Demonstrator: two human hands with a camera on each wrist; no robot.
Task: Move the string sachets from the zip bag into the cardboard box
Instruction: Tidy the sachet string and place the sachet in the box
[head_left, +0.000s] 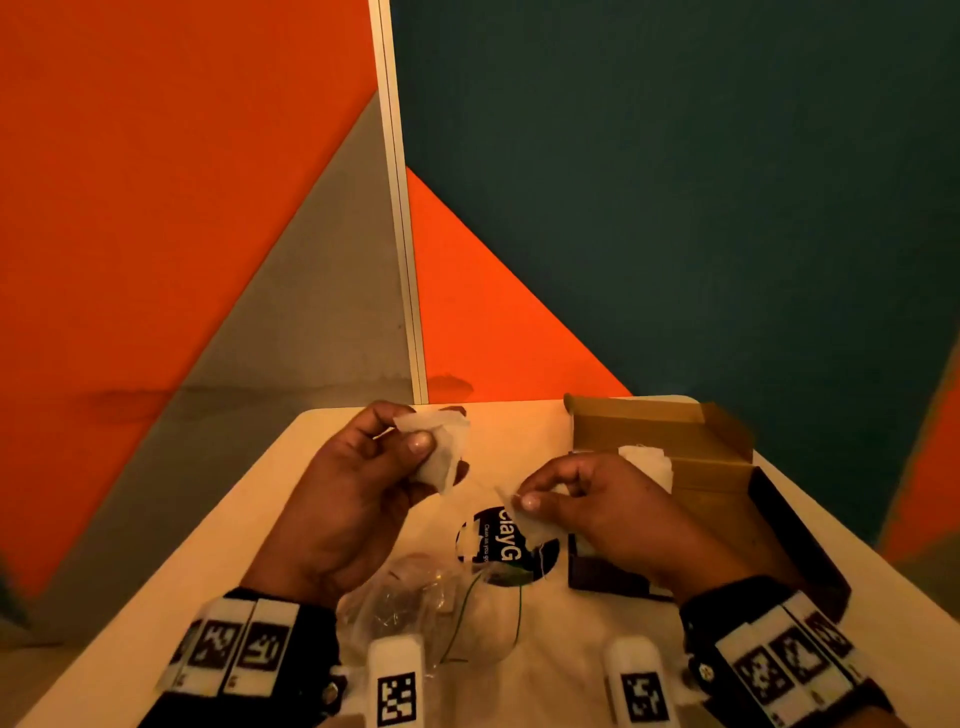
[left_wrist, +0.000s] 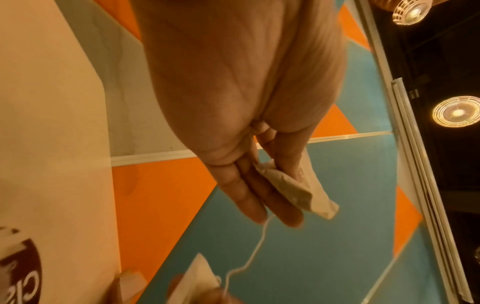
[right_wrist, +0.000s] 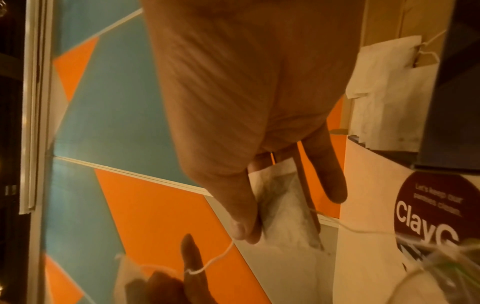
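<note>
My left hand (head_left: 415, 441) is raised over the table and pinches white string sachets (head_left: 441, 452) between thumb and fingers; the left wrist view shows a sachet (left_wrist: 293, 191) against the fingers. My right hand (head_left: 530, 499) pinches another sachet (head_left: 537, 525), seen closer as a sachet (right_wrist: 283, 205) in the right wrist view. A thin string (right_wrist: 213, 261) runs between the two hands. The clear zip bag (head_left: 415, 603) lies crumpled near the table's front edge. The open cardboard box (head_left: 665, 441) stands at the back right with sachets (head_left: 649, 462) inside.
The white table (head_left: 260, 545) carries a dark round "ClayG" sticker (head_left: 498, 540) under the hands. A dark box part (head_left: 779, 525) lies right of my right hand. Orange, teal and grey wall panels stand behind the table.
</note>
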